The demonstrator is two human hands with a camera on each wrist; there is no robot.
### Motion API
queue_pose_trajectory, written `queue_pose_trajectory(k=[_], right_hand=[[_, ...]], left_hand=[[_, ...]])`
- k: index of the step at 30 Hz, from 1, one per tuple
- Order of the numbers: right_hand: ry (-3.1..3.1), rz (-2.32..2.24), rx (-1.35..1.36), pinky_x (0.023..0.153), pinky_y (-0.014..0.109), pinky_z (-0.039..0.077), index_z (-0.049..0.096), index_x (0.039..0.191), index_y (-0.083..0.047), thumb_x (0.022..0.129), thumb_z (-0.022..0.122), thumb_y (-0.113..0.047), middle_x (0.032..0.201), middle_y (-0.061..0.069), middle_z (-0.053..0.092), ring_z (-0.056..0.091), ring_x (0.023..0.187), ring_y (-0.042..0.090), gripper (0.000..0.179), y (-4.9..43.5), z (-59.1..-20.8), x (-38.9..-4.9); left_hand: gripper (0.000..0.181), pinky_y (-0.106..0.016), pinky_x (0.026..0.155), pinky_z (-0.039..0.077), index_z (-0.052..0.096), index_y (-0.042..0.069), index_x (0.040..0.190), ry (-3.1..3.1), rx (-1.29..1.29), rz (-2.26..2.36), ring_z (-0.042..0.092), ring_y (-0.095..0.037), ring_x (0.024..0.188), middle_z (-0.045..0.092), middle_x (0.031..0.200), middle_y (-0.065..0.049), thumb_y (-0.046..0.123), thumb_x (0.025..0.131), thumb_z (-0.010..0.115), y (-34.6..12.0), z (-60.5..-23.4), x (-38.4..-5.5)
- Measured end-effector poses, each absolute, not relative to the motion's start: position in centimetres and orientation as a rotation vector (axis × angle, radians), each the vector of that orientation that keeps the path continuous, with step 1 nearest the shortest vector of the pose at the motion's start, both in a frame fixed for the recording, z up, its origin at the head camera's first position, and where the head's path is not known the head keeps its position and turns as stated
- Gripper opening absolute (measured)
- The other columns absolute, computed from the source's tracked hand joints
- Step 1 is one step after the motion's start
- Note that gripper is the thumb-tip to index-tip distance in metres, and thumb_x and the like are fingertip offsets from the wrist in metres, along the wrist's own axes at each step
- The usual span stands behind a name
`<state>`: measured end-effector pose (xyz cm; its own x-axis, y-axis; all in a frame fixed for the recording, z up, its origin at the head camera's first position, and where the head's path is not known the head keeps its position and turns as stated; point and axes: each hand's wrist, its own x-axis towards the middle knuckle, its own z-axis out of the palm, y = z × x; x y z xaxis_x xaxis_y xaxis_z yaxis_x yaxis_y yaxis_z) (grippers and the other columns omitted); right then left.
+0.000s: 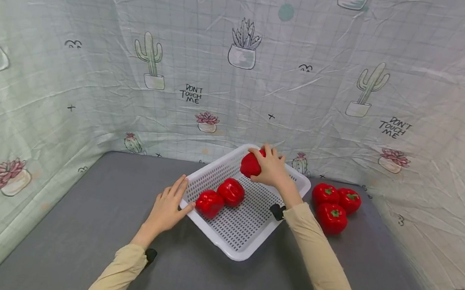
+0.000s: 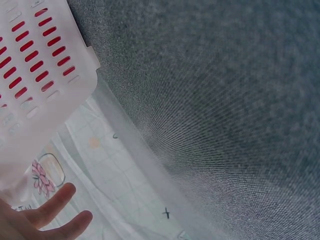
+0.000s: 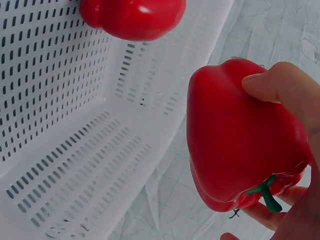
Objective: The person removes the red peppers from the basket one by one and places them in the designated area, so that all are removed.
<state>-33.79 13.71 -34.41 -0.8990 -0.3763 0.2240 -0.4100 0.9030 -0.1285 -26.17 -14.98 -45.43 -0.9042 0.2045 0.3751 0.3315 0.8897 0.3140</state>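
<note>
My right hand (image 1: pixel 272 168) grips a red bell pepper (image 3: pixel 245 135) by its sides, thumb on one side and fingers round the other, over the far part of a white perforated basket (image 1: pixel 241 256). Its green stem (image 3: pixel 267 192) points toward the palm in the right wrist view. Two more red peppers lie inside the basket, a nearer one (image 1: pixel 209 204) and one touching it (image 1: pixel 231 192). At the basket's left corner my left hand (image 1: pixel 167 208) rests against the rim, fingers extended along the outside and thumb at the near edge.
Right of the basket, three red peppers (image 1: pixel 332 218) with green stems stand grouped on the dark grey table (image 1: pixel 90 224). A patterned cloth (image 1: pixel 264 96) hangs behind the table and along both sides. Each wrist wears a small black camera (image 1: pixel 277 212).
</note>
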Motion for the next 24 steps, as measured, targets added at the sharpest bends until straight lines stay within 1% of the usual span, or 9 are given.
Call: queue_pose_trajectory(k=[10, 15, 24], right_hand=[[-2.785, 0.231, 0.636, 0.086, 0.060, 0.034, 0.035, 0.133, -0.024, 0.067, 0.072, -0.030, 0.125, 0.014, 0.039, 0.035, 0.114, 0.034, 0.076, 14.5, -34.9, -32.4], [-2.735, 0.230, 0.656, 0.086, 0.059, 0.033, 0.036, 0.132, -0.024, 0.066, 0.073, -0.031, 0.125, 0.014, 0.040, 0.034, 0.114, 0.035, 0.076, 15.1, -34.9, -31.3], [-2.672, 0.271, 0.662, 0.084, 0.056, 0.034, 0.035, 0.133, -0.024, 0.062, 0.077, -0.030, 0.124, 0.014, 0.043, 0.034, 0.111, 0.035, 0.082, 16.4, -34.7, -29.3]], left_hand=[[0.070, -0.059, 0.089, 0.034, 0.027, 0.007, 0.140, -2.723, -0.399, -0.543, 0.042, -0.038, 0.114, 0.024, 0.147, -0.009, 0.042, 0.084, 0.050, -15.0, -45.4, -26.2], [0.070, -0.059, 0.090, 0.034, 0.027, 0.008, 0.140, -2.731, -0.392, -0.546, 0.041, -0.037, 0.115, 0.024, 0.147, -0.009, 0.043, 0.084, 0.051, -15.1, -45.3, -26.3], [0.069, -0.059, 0.091, 0.034, 0.028, 0.008, 0.140, -2.728, -0.387, -0.554, 0.041, -0.037, 0.116, 0.025, 0.146, -0.010, 0.041, 0.084, 0.051, -15.0, -45.4, -26.2]])
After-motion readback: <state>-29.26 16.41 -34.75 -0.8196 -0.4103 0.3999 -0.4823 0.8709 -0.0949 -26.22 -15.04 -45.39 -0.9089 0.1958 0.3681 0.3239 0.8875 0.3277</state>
